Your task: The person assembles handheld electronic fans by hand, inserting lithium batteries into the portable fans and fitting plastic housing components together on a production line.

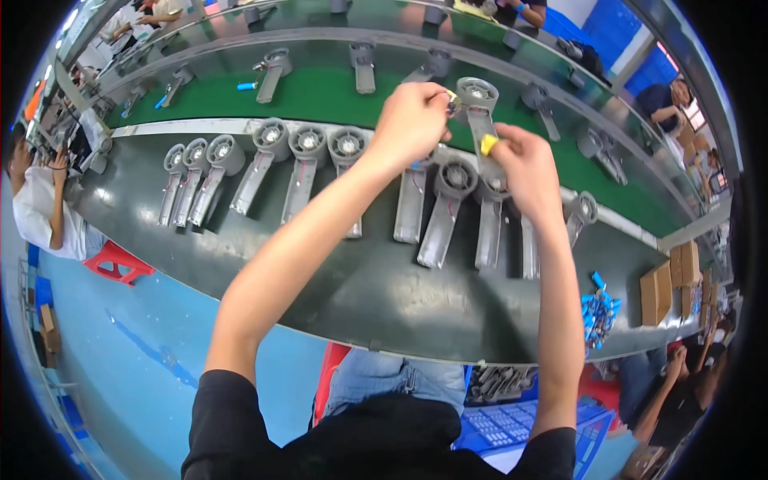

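Up at the far side of the bench, my right hand (528,172) is closed around the handle of a grey handheld fan housing (482,124), its round head pointing away from me. A yellow patch (489,144) shows at the thumb of that hand. Beside the fan's head, my left hand (410,124) pinches something small with a bit of yellow at the fingertips; the fingers mostly hide it. Below my hands lie more grey fan housings (438,232), open handles toward me, with thin red wires in some. My left forearm crosses in front of part of the row.
More fan housings (300,188) line the bench (360,296) to the left. A green conveyor (320,100) beyond carries further ones, some with blue cylinders. At right are a pile of blue cylinders (598,316) and cardboard boxes (658,294). Other people sit left and right.
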`<state>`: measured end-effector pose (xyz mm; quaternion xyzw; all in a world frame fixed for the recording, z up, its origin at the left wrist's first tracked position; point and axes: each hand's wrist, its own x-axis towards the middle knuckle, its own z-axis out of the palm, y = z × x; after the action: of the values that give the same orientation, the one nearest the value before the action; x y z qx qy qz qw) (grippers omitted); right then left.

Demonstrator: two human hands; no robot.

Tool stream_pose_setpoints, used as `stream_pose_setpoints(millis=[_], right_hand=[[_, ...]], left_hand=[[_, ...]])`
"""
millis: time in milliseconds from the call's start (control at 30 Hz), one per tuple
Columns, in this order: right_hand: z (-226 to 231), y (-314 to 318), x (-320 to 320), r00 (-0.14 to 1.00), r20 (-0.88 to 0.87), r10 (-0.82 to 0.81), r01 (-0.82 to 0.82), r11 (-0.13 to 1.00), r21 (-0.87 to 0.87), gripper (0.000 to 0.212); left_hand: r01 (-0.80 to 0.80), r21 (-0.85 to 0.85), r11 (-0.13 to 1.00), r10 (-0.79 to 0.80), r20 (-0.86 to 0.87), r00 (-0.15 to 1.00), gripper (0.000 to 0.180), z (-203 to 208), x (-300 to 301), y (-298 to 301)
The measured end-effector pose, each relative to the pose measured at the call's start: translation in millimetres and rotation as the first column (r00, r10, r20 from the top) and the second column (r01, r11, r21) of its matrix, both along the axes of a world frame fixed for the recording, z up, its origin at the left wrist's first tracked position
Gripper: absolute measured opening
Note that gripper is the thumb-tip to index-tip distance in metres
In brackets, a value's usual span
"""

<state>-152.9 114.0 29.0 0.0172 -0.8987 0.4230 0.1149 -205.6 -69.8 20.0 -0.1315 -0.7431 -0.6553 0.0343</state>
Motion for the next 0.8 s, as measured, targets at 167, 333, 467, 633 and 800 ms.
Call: stream_pose_setpoints(millis=[167,333,467,633,800], right_hand=[[-34.4,15.9,-117.3,0.997,0.071,0.019,-0.015,0.998,-0.067,0.030],[-77.5,48.9,-154.3,0.995,0.094,-0.025,0.019,0.998,0.058,0.036],[-60.0,53.9,-135.4,0.984,0.170,-0.045,0.013,0.982,0.188,0.043],[-20.9,86.0,-81.4,0.988,0.155,0.005,-0.047,0.961,0.271,0.043],[6.5,151.0,17.5,0.975,0.107,-0.193,0.163,0.957,0.240,0.037]], left_hand=[[-0.092,-0.366,0.926,0.091,-0.021,0.996,0.021,-30.8,-121.4,34.9],[-0.254,-0.629,0.734,0.120,-0.248,0.961,0.022,-31.0,-174.3,25.4],[-0.538,-0.801,0.263,0.319,-0.455,0.832,0.068,-29.2,-226.4,-57.1],[-0.361,-0.784,0.506,0.359,-0.189,0.914,0.066,-61.6,-269.9,-127.3],[-0.553,-0.641,0.533,0.368,-0.413,0.833,0.079,-6.4,-202.4,-135.9]])
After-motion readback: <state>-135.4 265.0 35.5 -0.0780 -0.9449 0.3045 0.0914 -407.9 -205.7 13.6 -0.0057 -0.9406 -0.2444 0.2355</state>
